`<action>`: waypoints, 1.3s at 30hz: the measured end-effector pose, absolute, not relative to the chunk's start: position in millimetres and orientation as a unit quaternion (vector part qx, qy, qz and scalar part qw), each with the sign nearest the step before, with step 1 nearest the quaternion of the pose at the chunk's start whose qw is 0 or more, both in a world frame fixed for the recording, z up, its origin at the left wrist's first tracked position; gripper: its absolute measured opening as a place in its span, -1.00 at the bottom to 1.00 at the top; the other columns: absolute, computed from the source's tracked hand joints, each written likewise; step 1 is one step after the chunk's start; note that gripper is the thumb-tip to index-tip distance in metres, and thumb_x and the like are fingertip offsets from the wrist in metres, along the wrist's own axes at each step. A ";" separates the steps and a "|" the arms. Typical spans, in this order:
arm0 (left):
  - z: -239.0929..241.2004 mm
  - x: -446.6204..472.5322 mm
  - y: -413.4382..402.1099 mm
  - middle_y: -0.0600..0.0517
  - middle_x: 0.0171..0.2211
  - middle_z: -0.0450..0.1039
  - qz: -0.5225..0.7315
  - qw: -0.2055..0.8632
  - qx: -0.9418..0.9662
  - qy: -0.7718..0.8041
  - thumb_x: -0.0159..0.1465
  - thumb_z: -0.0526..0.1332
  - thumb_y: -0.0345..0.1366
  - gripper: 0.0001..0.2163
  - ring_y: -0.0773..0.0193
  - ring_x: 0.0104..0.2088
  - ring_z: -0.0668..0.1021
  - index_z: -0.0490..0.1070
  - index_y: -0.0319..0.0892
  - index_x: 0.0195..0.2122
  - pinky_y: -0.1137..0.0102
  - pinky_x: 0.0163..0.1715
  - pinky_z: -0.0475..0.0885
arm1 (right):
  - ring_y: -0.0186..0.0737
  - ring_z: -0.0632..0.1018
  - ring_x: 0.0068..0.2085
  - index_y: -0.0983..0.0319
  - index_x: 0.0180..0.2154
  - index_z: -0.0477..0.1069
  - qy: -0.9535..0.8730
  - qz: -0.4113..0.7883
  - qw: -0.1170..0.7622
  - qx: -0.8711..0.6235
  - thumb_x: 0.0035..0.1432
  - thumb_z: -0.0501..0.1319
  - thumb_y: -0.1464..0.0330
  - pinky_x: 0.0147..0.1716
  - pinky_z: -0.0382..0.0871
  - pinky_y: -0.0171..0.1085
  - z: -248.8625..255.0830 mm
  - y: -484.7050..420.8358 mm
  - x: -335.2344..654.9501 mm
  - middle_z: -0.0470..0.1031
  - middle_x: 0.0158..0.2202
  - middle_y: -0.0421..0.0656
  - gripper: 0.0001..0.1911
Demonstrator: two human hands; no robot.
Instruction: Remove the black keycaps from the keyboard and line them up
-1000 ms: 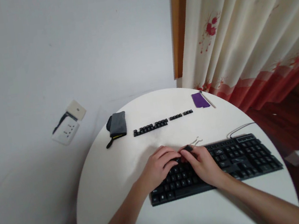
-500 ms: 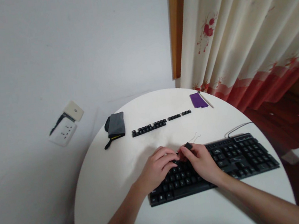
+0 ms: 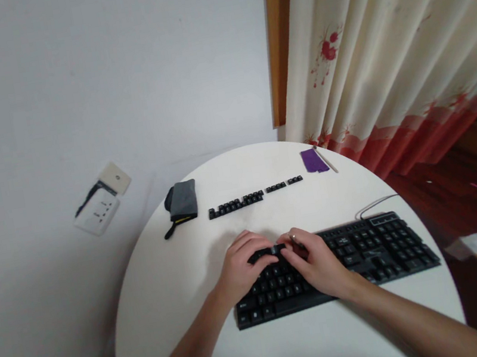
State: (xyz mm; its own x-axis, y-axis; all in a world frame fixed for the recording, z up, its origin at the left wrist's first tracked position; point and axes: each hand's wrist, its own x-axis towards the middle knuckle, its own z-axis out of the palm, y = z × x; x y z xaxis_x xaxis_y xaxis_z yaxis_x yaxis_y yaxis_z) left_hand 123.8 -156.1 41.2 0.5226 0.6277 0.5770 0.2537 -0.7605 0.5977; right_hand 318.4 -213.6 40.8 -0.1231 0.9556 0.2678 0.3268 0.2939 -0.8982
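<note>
Keyboard point(image 3: 375, 254) could slide if pushed too hard. Left hand point(image 3: 235, 268) and right hand point(image 3: 321, 259) bend their fingers point(image 3: 249, 243) over it; I can't tell if they grip anything.

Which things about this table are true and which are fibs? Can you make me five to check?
1. The soft grey pouch lies left of the small black keycaps. True.
2. Those keycaps are in a round heap. False: they're lined up in rows on the round white table.
3. The bare left hand and bare right hand are at the long black keyboard. True.
4. The keyboard lies upside down. False: its keys face up.
5. The table is square. False: it's rounded.
</note>
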 end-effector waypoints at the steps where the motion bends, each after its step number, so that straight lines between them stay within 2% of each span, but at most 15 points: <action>1: 41.1 123.7 -155.8 -0.01 -0.33 0.55 0.414 0.231 0.842 0.258 0.20 0.37 -0.31 -0.87 0.22 -0.30 0.54 0.49 -0.15 -0.24 0.28 -0.19 0.46 | -0.26 0.41 -0.35 0.20 -0.24 0.44 -0.671 0.345 0.450 -0.478 0.26 0.16 0.39 -0.30 0.31 -0.32 40.9 -213.8 318.2 0.37 -0.38 -0.21 -0.92; 10: 39.3 123.2 -154.7 -0.02 -0.34 0.56 0.416 0.264 0.839 0.232 0.20 0.37 -0.29 -0.87 0.22 -0.30 0.53 0.51 -0.16 -0.25 0.29 -0.23 0.45 | -0.25 0.43 -0.32 0.18 -0.23 0.47 -0.688 0.347 0.440 -0.460 0.23 0.23 0.40 -0.30 0.30 -0.31 38.2 -212.5 321.1 0.38 -0.36 -0.20 -0.94; 15: 38.3 121.8 -154.4 -0.04 -0.33 0.56 0.403 0.275 0.840 0.237 0.21 0.36 -0.18 -0.81 0.18 -0.29 0.53 0.51 -0.16 -0.24 0.28 -0.23 0.44 | -0.26 0.44 -0.33 0.19 -0.26 0.46 -0.692 0.343 0.433 -0.465 0.22 0.24 0.41 -0.31 0.29 -0.32 39.9 -212.5 321.4 0.39 -0.37 -0.20 -0.96; 18: 38.0 117.4 -154.4 -0.08 -0.31 0.54 0.406 0.288 0.824 0.269 0.32 0.22 -0.11 -0.76 0.17 -0.25 0.53 0.51 -0.18 -0.18 0.28 -0.21 0.43 | -0.26 0.44 -0.33 0.21 -0.30 0.45 -0.686 0.336 0.437 -0.474 0.22 0.25 0.39 -0.32 0.29 -0.33 41.9 -211.5 321.7 0.39 -0.38 -0.20 -0.97; 21: 37.3 112.6 -153.5 -0.07 -0.33 0.53 0.450 0.299 0.785 0.303 0.44 0.01 -0.18 -0.69 0.20 -0.27 0.53 0.51 -0.20 -0.16 0.29 -0.21 0.42 | -0.27 0.43 -0.38 0.22 -0.35 0.46 -0.681 0.311 0.432 -0.503 0.21 0.25 0.37 -0.36 0.28 -0.33 42.8 -204.4 327.5 0.40 -0.41 -0.21 -0.92; 24: 35.7 109.7 -151.6 -0.04 -0.39 0.50 0.485 0.297 0.753 0.331 0.46 -0.02 -0.24 -0.67 0.25 -0.33 0.51 0.51 -0.22 -0.22 0.33 -0.24 0.41 | -0.29 0.39 -0.45 0.23 -0.29 0.51 -0.668 0.268 0.420 -0.552 0.18 0.25 0.35 -0.42 0.27 -0.33 41.7 -185.6 340.5 0.44 -0.44 -0.21 -0.90; 28: 33.6 109.3 -149.9 -0.02 -0.42 0.49 0.489 0.302 0.738 0.354 0.45 -0.01 -0.22 -0.66 0.25 -0.35 0.51 0.52 -0.21 -0.27 0.35 -0.27 0.40 | -0.28 0.42 -0.49 0.28 -0.24 0.58 -0.665 0.226 0.363 -0.612 0.12 0.26 0.31 -0.43 0.27 -0.32 36.9 -144.3 358.6 0.49 -0.49 -0.19 -0.79; 32: 33.2 110.3 -149.5 -0.01 -0.45 0.48 0.488 0.310 0.734 0.356 0.45 -0.01 -0.20 -0.64 0.26 -0.37 0.51 0.52 -0.22 -0.29 0.36 -0.28 0.39 | -0.27 0.49 -0.47 0.26 -0.25 0.61 -0.666 0.214 0.274 -0.660 0.06 0.29 0.35 -0.41 0.27 -0.34 27.5 -104.9 361.1 0.55 -0.48 -0.16 -0.80; 39: 33.7 110.5 -149.3 -0.02 -0.45 0.47 0.487 0.325 0.731 0.350 0.45 -0.02 -0.19 -0.63 0.26 -0.38 0.51 0.51 -0.24 -0.30 0.36 -0.27 0.39 | -0.19 0.55 -0.39 0.23 -0.24 0.62 -0.658 0.197 0.246 -0.684 0.06 0.27 0.35 -0.40 0.26 -0.34 11.5 -71.4 344.5 0.59 -0.42 -0.12 -0.79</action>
State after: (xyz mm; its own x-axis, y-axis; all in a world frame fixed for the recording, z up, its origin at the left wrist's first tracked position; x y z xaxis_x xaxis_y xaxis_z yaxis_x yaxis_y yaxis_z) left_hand 110.5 -149.3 33.7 0.2807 0.8290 0.4836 0.1958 -0.5428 0.8167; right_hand 344.5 -71.4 11.5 0.0569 0.9969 0.0545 0.8028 -0.0132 -0.5961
